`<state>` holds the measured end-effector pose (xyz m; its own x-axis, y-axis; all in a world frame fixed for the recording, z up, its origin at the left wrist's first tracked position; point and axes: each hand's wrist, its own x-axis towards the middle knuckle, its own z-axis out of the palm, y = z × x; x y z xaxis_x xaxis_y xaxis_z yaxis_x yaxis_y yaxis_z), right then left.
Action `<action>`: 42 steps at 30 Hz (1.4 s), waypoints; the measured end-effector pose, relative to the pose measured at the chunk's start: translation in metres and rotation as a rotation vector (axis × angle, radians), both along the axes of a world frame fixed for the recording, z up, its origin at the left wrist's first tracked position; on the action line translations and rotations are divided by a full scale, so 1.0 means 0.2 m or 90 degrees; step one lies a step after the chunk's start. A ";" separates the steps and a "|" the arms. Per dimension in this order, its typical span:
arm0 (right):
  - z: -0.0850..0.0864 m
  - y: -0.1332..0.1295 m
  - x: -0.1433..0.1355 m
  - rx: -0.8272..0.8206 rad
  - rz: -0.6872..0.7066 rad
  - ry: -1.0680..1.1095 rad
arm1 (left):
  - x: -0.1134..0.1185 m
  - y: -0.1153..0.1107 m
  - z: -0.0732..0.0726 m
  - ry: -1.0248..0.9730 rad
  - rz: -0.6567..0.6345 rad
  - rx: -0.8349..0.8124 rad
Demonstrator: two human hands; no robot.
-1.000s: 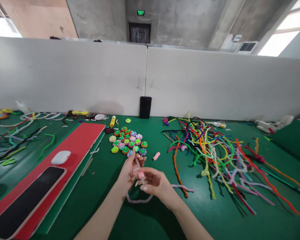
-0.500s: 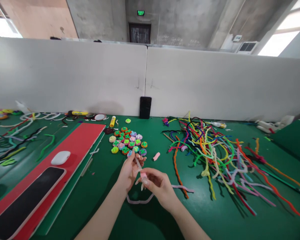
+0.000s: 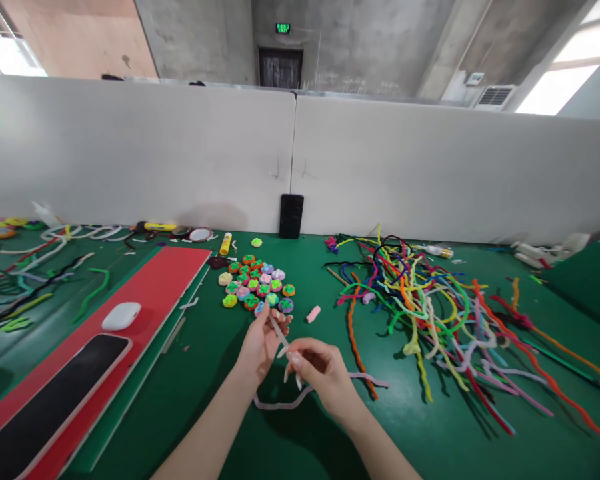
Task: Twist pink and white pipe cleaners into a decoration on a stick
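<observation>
My left hand [image 3: 260, 339] and right hand [image 3: 325, 375] pinch a strip [image 3: 279, 330] at lower centre, its long axis slanting down rightward! It's narrow, straight, whitish.

Ahead of you, above the dark door [image 3: 281, 69] in the concrete wall [image 3: 375, 40], you can read "EXIT" on the green-lit sign [image 3: 283, 28], beneath a row of characters too small to make out. To the right of that door, just over the top of the white partition [image 3: 130, 147], you can see pale handwriting [image 3: 353, 82] on the same wall, too faint to read.
</observation>
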<state>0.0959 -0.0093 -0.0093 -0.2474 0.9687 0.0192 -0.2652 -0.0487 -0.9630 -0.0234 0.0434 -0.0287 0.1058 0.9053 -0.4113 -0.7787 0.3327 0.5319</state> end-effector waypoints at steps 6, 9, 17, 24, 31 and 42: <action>-0.01 0.04 0.03 0.013 -0.057 0.028 | 0.04 -0.04 0.06 -0.002 -0.104 0.023; -0.01 0.03 0.04 0.024 -0.038 0.025 | 0.05 -0.06 0.07 -0.006 -0.189 0.081; -0.01 0.00 0.01 0.048 -0.029 -0.008 | 0.03 -0.06 0.03 0.083 -0.192 0.106; -0.01 -0.01 0.00 0.040 -0.032 -0.025 | 0.02 -0.06 0.07 0.111 -0.174 0.107; -0.01 -0.02 -0.01 0.034 -0.041 -0.031 | 0.02 -0.05 0.08 0.105 -0.190 0.109; 0.00 -0.02 -0.01 0.045 -0.033 -0.036 | 0.01 -0.06 0.09 0.157 -0.177 0.136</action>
